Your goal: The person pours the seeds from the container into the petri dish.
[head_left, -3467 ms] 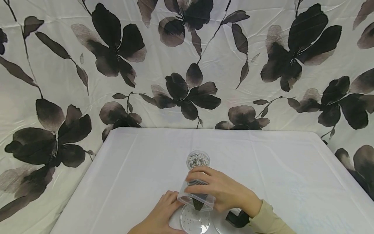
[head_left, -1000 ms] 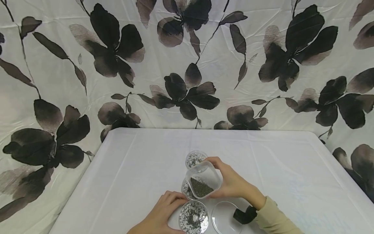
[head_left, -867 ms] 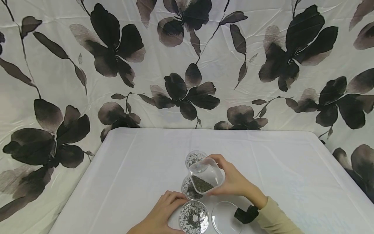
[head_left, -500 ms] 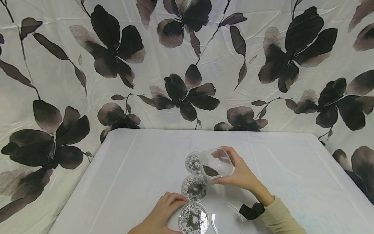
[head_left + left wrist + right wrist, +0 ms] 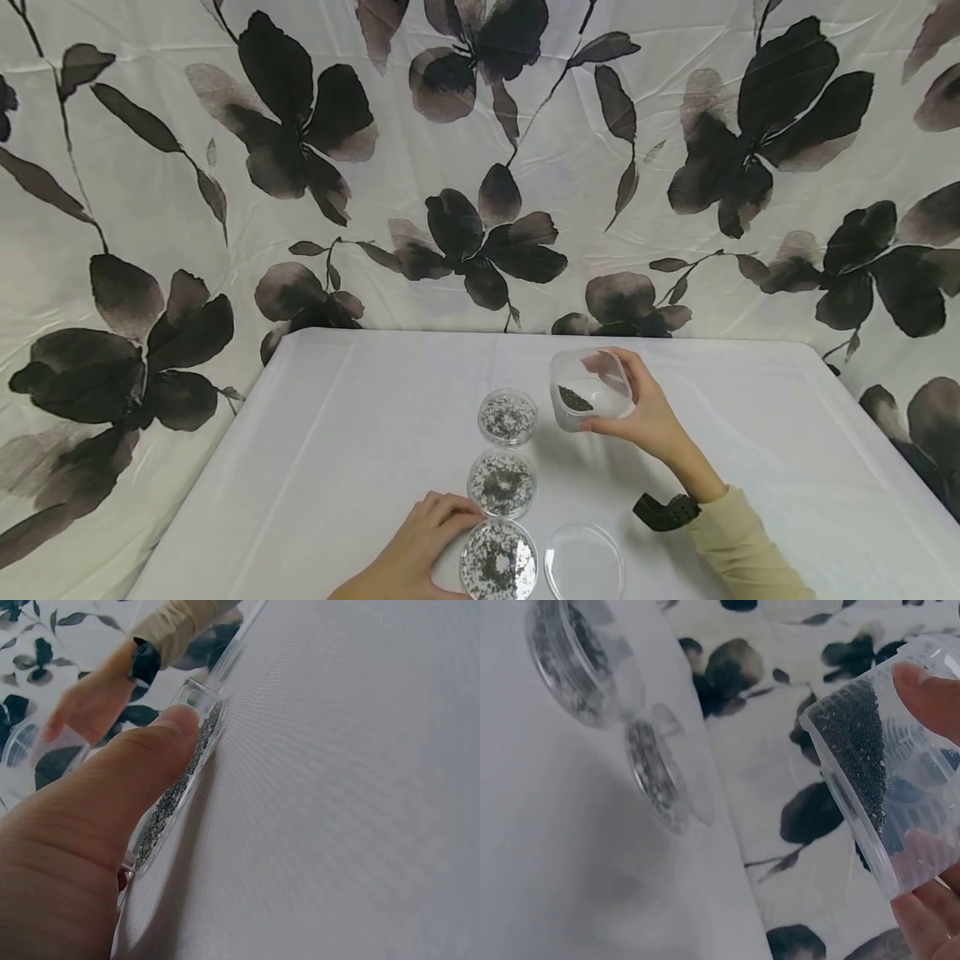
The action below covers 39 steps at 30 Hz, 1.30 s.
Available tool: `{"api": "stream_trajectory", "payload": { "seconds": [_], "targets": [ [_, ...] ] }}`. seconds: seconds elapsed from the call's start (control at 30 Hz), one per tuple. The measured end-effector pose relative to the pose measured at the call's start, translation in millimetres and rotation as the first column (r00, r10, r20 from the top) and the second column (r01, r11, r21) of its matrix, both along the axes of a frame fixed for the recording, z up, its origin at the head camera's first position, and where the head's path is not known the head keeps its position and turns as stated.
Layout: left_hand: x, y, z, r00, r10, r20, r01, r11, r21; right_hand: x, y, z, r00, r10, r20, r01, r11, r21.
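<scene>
In the head view, my right hand grips a clear plastic tub with a small heap of dark seed-like grains. It holds the tub tilted above the table, right of the far petri dish. My left hand holds the nearest petri dish by its edge; in the left wrist view the thumb lies against that dish's side. A middle petri dish stands between these two. Dark grains are scattered in all three dishes. The right wrist view shows grains banked against the tub wall.
A clear round lid or shallow dish lies right of the nearest petri dish. A white cloth covers the table, with a floral curtain behind its far edge. A black wrist device sits on the right wrist.
The right hand has carried the tub from over the nearest dish, away and to the right. That dish now holds many more grains. The left hand has stayed in place.
</scene>
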<state>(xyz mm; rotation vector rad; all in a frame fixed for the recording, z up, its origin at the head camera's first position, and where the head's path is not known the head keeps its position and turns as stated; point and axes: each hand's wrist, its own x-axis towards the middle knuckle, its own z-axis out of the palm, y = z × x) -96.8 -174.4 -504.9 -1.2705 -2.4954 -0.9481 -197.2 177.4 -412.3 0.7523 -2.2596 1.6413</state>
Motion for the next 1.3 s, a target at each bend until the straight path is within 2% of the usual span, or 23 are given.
{"api": "stream_trajectory", "payload": {
  "seconds": [0.33, 0.5, 0.8, 0.97, 1.1, 1.3],
  "targets": [
    [-0.7, -1.1, 0.8, 0.995, -0.027, -0.097, 0.029, 0.999, 0.013, -25.1, 39.9, -16.7, 0.988, -0.106, 0.109, 0.111, 0.993, -0.039],
    [0.0, -1.7, 1.7, 0.995, -0.032, -0.098, 0.034, 0.999, 0.015, -37.4, 59.4, -26.6, 0.986, -0.103, 0.133, 0.113, 0.991, -0.068],
    [-1.1, -1.4, -0.4, 0.992, -0.025, -0.122, 0.027, 1.000, 0.011, -53.0, 79.7, -43.8, 0.970, -0.120, 0.213, 0.129, 0.991, -0.030],
    [-1.9, -0.8, -1.2, 0.994, -0.031, -0.102, 0.033, 0.999, 0.011, -61.1, 86.2, -56.7, 0.966, -0.113, 0.233, 0.129, 0.990, -0.054],
    [-2.0, -0.6, -0.7, 0.995, -0.033, -0.095, 0.033, 0.999, 0.008, -64.1, 91.0, -67.0, 0.962, -0.123, 0.244, 0.137, 0.990, -0.041],
    [-1.1, -0.6, 0.8, 0.995, -0.031, -0.093, 0.032, 0.999, 0.006, -63.6, 95.4, -72.8, 0.934, -0.170, 0.315, 0.174, 0.985, 0.014]
  ]
}}
